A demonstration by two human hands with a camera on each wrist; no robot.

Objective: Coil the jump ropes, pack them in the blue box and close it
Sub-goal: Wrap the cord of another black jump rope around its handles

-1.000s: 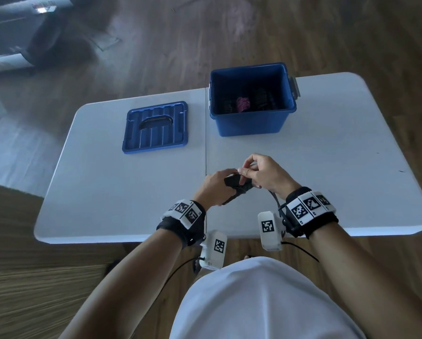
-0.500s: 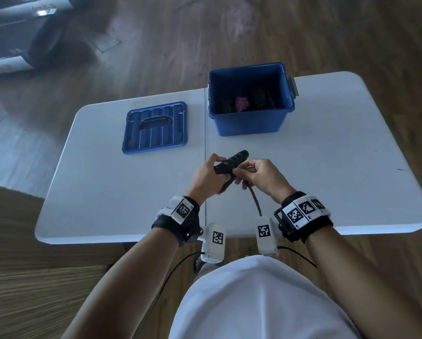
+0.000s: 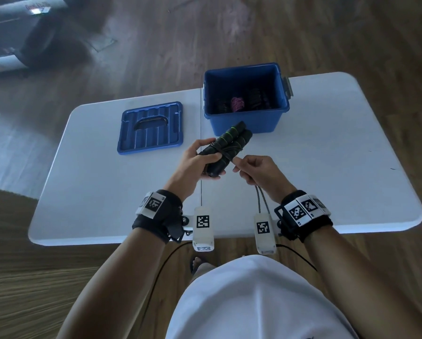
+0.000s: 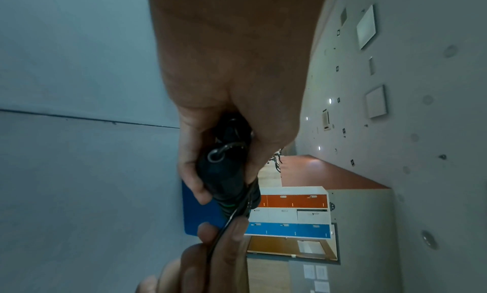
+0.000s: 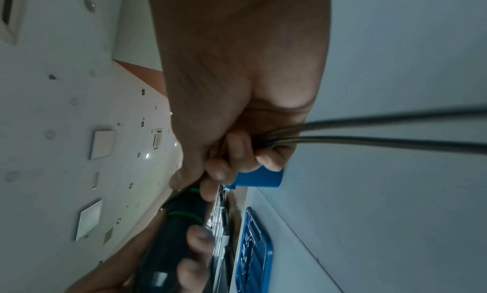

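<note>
Between the left hand (image 3: 197, 162), clamped round the handles (image 3: 225, 148), and the right hand (image 3: 258, 172) pinching the cord (image 3: 262, 201), tension could be lost and the wraps loosened.

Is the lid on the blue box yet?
No, the lid lies flat on the table, left of the open blue box.
</note>
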